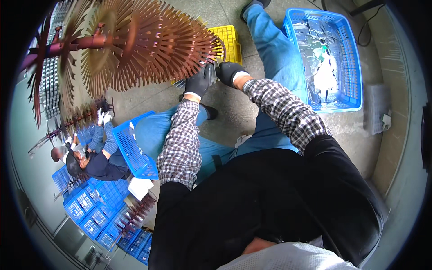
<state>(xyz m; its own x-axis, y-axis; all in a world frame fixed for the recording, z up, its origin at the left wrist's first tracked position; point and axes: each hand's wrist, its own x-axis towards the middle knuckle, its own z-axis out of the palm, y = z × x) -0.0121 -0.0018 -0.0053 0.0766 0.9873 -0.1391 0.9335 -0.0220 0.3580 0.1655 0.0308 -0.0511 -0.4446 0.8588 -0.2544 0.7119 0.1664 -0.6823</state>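
A large copper-brown rack (148, 45) fills the upper left, with discs of flat radiating prongs set along a central pole (85, 42). My left hand (199, 82), in a dark glove, is closed around small, shiny flat pieces (212, 76) just below the rack's right-hand edge. Close beside it, my right hand (229, 73), gloved in black, has its fingers pinched at the outermost prongs. A thin, light sliver shows by its fingertips, too small to name. Both forearms wear black-and-white checked sleeves.
A yellow crate (228, 38) stands behind my hands. At right, a blue basket (355, 81) holds many shiny flat pieces. Another blue basket (135, 146) is beside my left leg. A co-worker (101, 157) works at another rack on the left, near stacked blue crates (92, 209).
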